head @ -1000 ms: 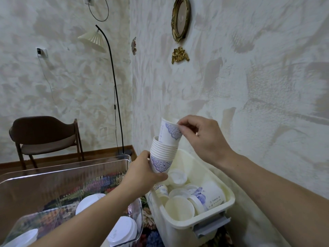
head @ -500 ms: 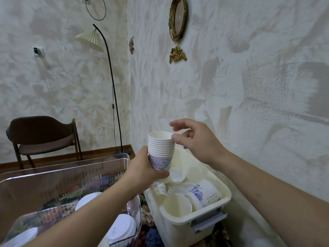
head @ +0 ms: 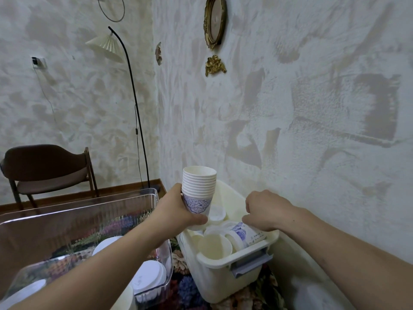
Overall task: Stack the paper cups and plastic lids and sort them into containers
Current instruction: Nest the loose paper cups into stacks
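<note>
Landmark: cream bin [head: 225, 276], against the wall, right of the clear tray [head: 89, 211].
Left hand [head: 178, 211]: fingers wrapped round the base of a cup stack [head: 199, 189], holding it upright just above the bin's far-left corner.
Stack: a good dozen cups nested, rims even; blue pattern shows on the bottom cup only.
Right hand [head: 266, 211]: down inside the bin, knuckles up, fingers curled toward a patterned cup [head: 242, 231] lying on its side. Fingertips are hidden; cannot tell whether it has the cup yet.
Left in bin: loose cup [head: 214, 247] at the near side, mouth up; small lids [head: 216, 213] further back.
Lids sorted: several white lids [head: 149, 278] sit in the tray, left of the bin.
Progress: roughly midway, I judge. Stack well built, but cups and lids remain loose in the bin, and the stack itself is not yet set in any container.
</note>
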